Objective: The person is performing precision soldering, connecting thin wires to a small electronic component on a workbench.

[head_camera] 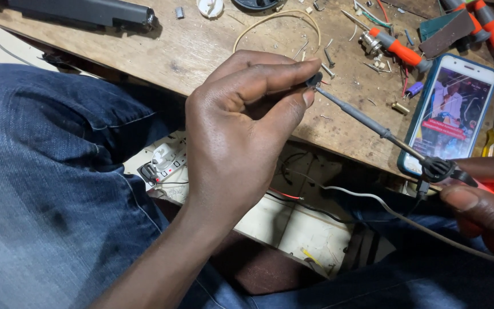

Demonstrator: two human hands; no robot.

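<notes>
Left hand (241, 137), fingers pinched on a small black component (314, 79) at the tip of a soldering iron (373, 126), above the worktop (201, 46) edge. Right hand (487, 212), fingers clasped on the iron's red handle. A smartphone (450, 111) lies just beside.

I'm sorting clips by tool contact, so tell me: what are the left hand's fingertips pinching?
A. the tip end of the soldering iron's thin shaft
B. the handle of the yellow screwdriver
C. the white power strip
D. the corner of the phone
A: the left hand pinches a small dark piece at the tip of the soldering iron, whose orange handle end sits in the right hand.
</notes>
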